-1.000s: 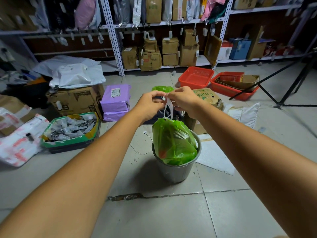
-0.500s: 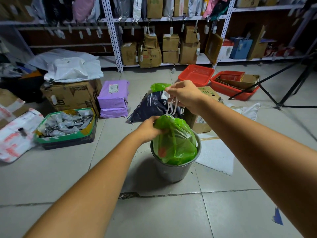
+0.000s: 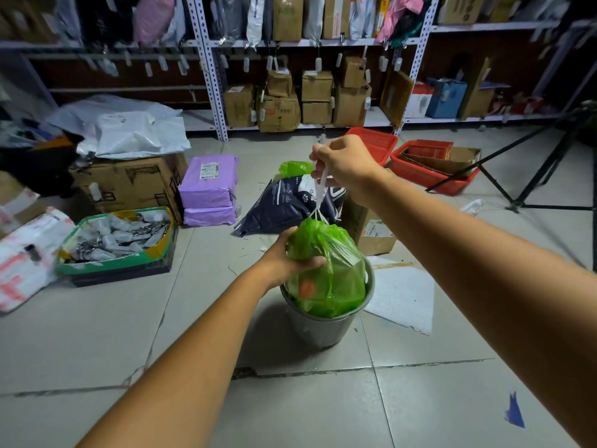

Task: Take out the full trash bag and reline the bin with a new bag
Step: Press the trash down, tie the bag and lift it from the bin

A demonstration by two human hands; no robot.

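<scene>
Bin (image 3: 326, 328): I see a grey metal pail standing on the tiled floor (image 3: 97, 334), upright. I judge it rigid and light enough to lift along with the bag if the bag sticks, so I would want it held down or the bag eased out straight.

Trash bag (image 3: 332, 279): a thin green film bag, bulging and sitting in the bin with its upper half above the rim. I judge it soft, somewhat slippery and easy to tear on the metal edge; its weight looks modest, though I cannot tell for sure. An orange item shows through the film low on its side.

Left grip (image 3: 290, 257): my left hand is curled around the bag's gathered neck, fingers wrapped on the film just below the cinched top. It steadies the bag rather than carrying it, as I read it.

Right grip (image 3: 342, 163): my right hand is closed in a fist on the drawstring, raised above the bag.

Drawstring (image 3: 321, 192): white cords running taut from the fist down to the puckered mouth. I judge this the best place to carry from, since it closes the bag as it loads.

Spare green bag (image 3: 295, 168): a green bundle lies on the floor beyond, behind a dark printed sack (image 3: 284, 202); possibly the new liner, but I cannot tell.
</scene>
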